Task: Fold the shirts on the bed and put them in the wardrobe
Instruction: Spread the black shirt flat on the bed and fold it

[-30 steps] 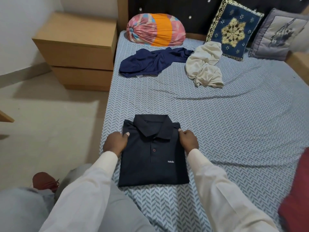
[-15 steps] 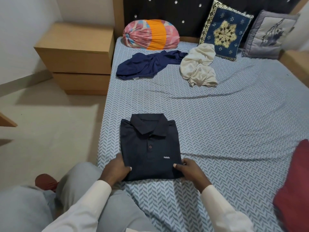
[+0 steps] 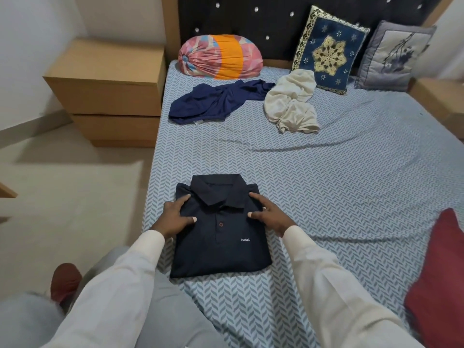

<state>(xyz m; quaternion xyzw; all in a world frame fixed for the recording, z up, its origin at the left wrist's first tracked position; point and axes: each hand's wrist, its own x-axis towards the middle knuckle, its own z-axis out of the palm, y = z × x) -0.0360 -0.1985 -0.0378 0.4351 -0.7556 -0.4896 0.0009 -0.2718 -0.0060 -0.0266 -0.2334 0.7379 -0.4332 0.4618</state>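
- Fingers on both hands: gripping anything?
- No. Left hand and right hand lie spread and flat on the folded navy polo, either side of its collar, near the bed's left edge.
- And 0.5 seconds ago?
- Both were at its near hem. Probably a last smoothing; it looks ready for the wardrobe. 2 shirts, blue shirt and cream shirt, lie crumpled toward the far end.

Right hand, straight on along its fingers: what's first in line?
Right hand lies flat on the folded black polo, fingers aimed up-left: its collar comes first. Farther on, likely the crumpled navy shirt.
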